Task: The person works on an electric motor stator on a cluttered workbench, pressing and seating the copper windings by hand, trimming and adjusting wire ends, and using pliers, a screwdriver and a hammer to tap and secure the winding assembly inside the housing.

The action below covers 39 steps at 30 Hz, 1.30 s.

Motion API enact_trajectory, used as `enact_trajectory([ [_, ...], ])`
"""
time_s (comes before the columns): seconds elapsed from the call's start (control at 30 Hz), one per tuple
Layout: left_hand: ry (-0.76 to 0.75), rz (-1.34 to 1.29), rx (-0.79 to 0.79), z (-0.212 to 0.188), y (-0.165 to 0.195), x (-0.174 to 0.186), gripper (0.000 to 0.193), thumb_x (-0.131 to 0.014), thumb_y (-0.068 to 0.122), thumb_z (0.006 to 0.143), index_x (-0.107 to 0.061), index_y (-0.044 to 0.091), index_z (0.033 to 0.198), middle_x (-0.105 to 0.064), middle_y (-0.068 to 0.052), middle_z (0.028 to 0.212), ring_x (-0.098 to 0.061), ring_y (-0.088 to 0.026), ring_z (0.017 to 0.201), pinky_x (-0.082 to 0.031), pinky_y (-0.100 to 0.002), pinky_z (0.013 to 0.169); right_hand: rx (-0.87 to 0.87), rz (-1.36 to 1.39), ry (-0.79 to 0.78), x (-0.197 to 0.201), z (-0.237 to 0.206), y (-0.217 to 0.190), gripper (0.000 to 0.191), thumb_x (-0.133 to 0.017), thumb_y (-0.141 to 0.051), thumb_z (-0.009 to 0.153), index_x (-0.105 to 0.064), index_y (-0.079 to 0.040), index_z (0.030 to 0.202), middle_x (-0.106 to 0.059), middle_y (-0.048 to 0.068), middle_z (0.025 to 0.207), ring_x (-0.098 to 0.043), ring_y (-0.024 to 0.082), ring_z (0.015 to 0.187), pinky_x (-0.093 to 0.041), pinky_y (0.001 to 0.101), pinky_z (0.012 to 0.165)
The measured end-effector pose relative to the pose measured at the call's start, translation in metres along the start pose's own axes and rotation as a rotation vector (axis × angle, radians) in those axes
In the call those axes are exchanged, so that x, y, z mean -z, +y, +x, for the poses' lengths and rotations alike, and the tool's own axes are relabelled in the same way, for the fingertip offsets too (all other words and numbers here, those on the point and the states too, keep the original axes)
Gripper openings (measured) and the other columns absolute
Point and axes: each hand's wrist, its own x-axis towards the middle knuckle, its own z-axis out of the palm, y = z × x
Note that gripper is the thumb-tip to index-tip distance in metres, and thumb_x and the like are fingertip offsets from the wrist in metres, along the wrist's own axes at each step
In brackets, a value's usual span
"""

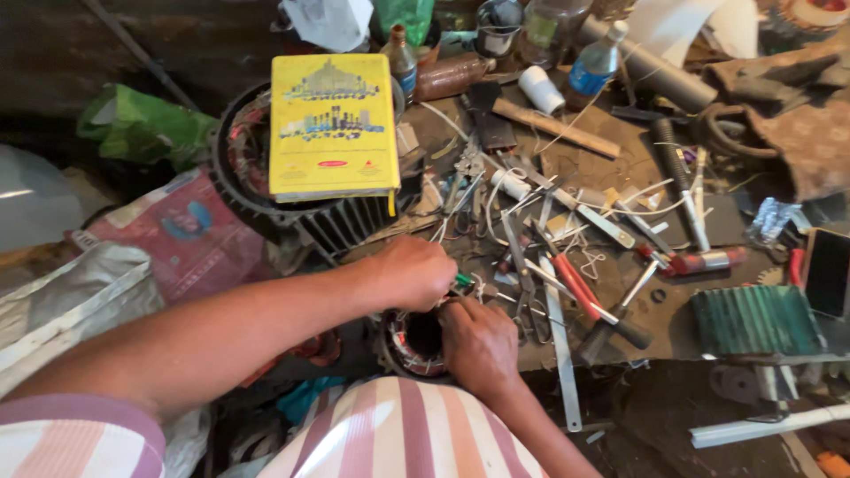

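Saw left hand (414,270) fingers pinched on green-handled tool (463,281); right hand (478,341) fingers curled on motor coil (416,341) rim. Judged coil heavy, stiff; wires fragile — I'd grip by rim. Bench (673,332) cluttered.

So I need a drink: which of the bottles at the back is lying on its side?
The brown bottle right of the yellow book; the blue-labelled clear bottle stands tilted instead.

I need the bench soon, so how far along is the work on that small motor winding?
Done: nothing can be called finished from this view. In hand: both the left hand and right hand are on the small motor winding, with loose wire ends sticking up at its rim and a green-handled tool at the fingers. Left: tools lie scattered over the bench, and the big finned motor housing sits open under a yellow box.
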Motion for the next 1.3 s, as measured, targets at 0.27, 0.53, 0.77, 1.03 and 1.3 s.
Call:
enact_trajectory([
  [0.27,0.123,-1.004,0.383,-0.008,-0.020,-0.055,0.021,-0.070,0.020,0.081,-0.077,0.002,0.088,-0.074,-0.020,0.079,-0.074,-0.035,0.067,-0.054,-0.047,0.062,-0.101,0.155,-0.015,-0.002,0.000,0.001,0.013,-0.075,-0.011,0.076,-0.065,-0.011,0.084,-0.067,0.003,0.096,-0.069,0.029,0.078,-0.055,0.0410,0.066],
  [0.53,0.417,-0.622,0.273,-0.036,0.023,-0.052,0.016,-0.067,0.014,0.083,-0.077,0.009,0.094,-0.074,-0.017,0.092,-0.071,-0.038,0.089,-0.055,-0.049,0.077,-0.119,0.226,-0.075,0.004,0.005,0.008,0.012,-0.070,-0.009,0.080,-0.063,-0.008,0.090,-0.065,0.010,0.105,-0.068,0.036,0.084,-0.054,0.0459,0.069],
  [0.77,0.503,-0.648,0.263,-0.051,0.034,-0.049,0.019,-0.067,0.015,0.081,-0.077,0.010,0.096,-0.074,-0.018,0.094,-0.071,-0.039,0.092,-0.056,-0.048,0.081,-0.174,0.273,-0.057,0.000,0.011,0.012,0.011,-0.069,-0.008,0.086,-0.062,-0.006,0.094,-0.064,0.013,0.102,-0.066,0.039,0.086,-0.053,0.0468,0.072],
  [1.03,0.591,-0.648,0.326,-0.039,0.028,-0.054,0.012,-0.075,0.016,0.076,-0.080,0.007,0.082,-0.075,-0.017,0.075,-0.073,-0.035,0.076,-0.057,-0.046,0.072,-0.041,0.299,0.083,0.009,0.005,0.010,0.019,-0.071,-0.005,0.082,-0.068,-0.006,0.101,-0.064,0.012,0.108,-0.069,0.034,0.093,-0.057,0.0409,0.077],
  [1.3,0.383,-0.866,0.404,-0.036,0.023,-0.051,0.013,-0.070,0.012,0.081,-0.077,0.002,0.085,-0.075,-0.013,0.064,-0.076,-0.021,0.058,-0.059,-0.035,0.061,-0.004,0.123,0.047,0.008,0.006,0.007,0.018,-0.079,-0.012,0.082,-0.078,-0.015,0.099,-0.070,0.004,0.101,-0.073,0.024,0.078,-0.056,0.0384,0.065],
])
